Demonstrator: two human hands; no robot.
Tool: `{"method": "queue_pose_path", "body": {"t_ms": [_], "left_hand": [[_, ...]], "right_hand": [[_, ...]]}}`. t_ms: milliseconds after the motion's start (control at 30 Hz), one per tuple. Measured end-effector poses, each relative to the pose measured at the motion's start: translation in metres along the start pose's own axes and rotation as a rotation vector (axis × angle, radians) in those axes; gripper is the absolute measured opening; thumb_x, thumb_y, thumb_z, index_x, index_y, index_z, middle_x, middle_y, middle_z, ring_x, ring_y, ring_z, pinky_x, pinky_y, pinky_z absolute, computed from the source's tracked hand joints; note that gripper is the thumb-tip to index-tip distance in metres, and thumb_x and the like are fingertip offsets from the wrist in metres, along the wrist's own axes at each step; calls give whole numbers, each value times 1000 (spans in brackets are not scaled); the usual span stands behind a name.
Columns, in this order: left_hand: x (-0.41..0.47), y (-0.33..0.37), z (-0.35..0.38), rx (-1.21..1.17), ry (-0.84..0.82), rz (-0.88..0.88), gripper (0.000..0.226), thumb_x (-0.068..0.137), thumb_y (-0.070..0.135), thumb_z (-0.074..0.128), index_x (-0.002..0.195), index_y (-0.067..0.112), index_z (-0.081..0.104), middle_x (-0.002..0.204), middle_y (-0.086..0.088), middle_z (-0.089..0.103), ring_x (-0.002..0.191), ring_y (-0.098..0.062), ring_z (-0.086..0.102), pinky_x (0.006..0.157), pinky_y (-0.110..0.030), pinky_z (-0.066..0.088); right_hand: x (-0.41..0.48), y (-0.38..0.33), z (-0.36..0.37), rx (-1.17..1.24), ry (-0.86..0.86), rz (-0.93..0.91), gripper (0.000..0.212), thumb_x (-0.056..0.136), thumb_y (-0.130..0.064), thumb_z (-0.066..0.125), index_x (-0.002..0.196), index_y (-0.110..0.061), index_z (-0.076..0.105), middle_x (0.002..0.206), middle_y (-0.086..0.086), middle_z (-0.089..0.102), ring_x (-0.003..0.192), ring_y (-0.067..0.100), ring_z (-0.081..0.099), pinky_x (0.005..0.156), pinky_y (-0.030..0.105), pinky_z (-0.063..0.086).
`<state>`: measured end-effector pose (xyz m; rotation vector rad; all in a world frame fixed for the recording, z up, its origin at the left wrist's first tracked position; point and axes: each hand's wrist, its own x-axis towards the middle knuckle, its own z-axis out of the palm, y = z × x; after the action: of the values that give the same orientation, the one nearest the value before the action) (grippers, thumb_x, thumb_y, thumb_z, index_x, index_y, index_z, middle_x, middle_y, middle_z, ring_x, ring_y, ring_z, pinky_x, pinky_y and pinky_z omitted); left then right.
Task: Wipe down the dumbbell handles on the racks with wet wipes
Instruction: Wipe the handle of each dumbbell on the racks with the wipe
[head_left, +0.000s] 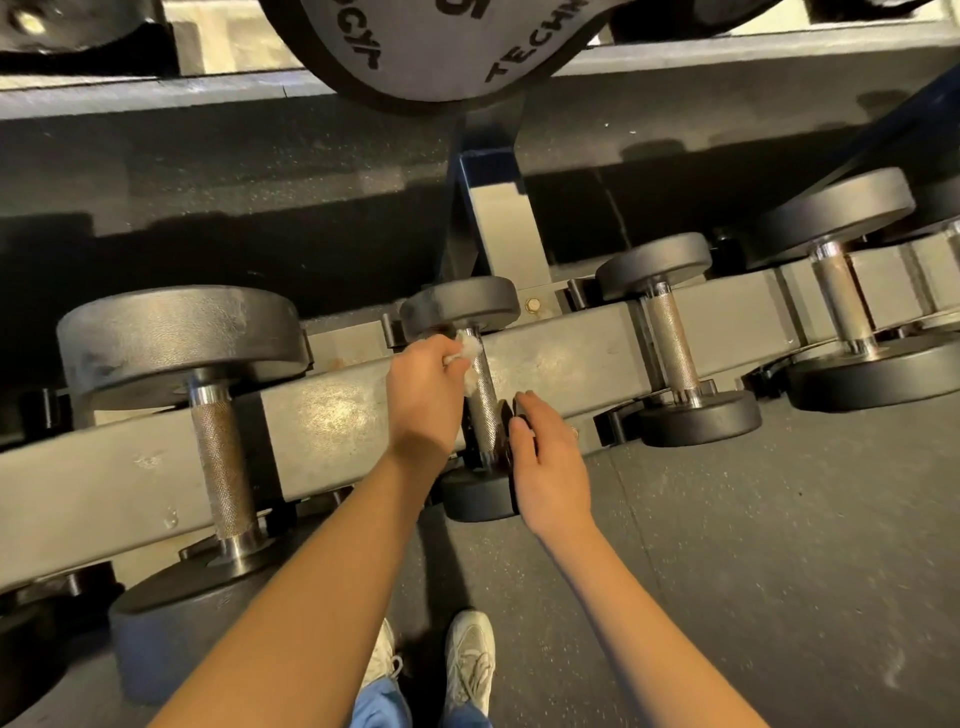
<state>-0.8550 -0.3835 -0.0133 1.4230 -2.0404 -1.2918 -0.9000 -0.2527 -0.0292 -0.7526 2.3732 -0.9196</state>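
A small black dumbbell lies across the grey rack beam (561, 358) in the middle of the view, and its knurled steel handle (485, 410) shows between my hands. My left hand (423, 395) pinches a crumpled white wet wipe (470, 353) and holds it against the upper end of that handle, just under the far head (462, 304). My right hand (550, 457) lies with straight fingers on the near end of the dumbbell, covering part of the near head (478, 496).
A larger dumbbell (221, 457) rests on the rack to the left. Two more dumbbells (672, 345) (841, 296) rest to the right. A big weight plate (431, 47) hangs on the upper rack overhead. My white shoes (467, 660) stand on the speckled rubber floor.
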Motion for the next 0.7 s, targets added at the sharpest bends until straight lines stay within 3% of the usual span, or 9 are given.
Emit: {"method": "queue_pose_path", "body": {"t_ms": [100,233,367,467,600,700], "left_hand": [[-7,-5,1,24,-28,30,19,94,14,57,106,5,68,90,8,58,79,-5,50,66,-9,35],[-27,-16,1,44,-79,53,21,93,11,57,110,4,67,102,-6,63,91,-11,52,76,-18,35],[-24,-12,-2,-70,-5,-2,22,92,10,59,114,11,63,85,12,55,80,-5,53,64,-2,38],[-16,-8,2,-150,12,-65,22,94,11,57,113,19,62,89,7,59,76,-5,53,61,2,37],[-27,-16,5,-51,-44,-27,19,93,11,57,107,4,68,91,2,59,76,-10,53,64,-7,40],[-42,-26,0,-19,-149,40,14,91,8,57,85,1,68,83,-14,66,72,-18,55,65,-21,42]], "right_hand": [[0,2,2,-25,36,-3,44,101,-32,33,140,-17,45,142,-4,46,131,12,36,104,20,22],[-1,2,2,-23,41,-10,48,98,-36,30,138,-16,47,140,-2,48,129,13,37,103,20,23],[0,2,2,-18,45,-18,47,98,-36,31,138,-16,47,139,-3,50,128,11,38,103,20,24],[0,2,4,-3,50,-16,55,93,-41,27,137,-17,48,137,-4,51,127,10,38,103,20,25],[-1,4,3,2,70,-35,53,93,-40,28,135,-16,50,134,-4,53,124,10,40,100,21,28],[-1,4,4,2,70,-33,53,94,-40,28,134,-15,51,133,-2,54,124,13,41,101,23,29]]}}
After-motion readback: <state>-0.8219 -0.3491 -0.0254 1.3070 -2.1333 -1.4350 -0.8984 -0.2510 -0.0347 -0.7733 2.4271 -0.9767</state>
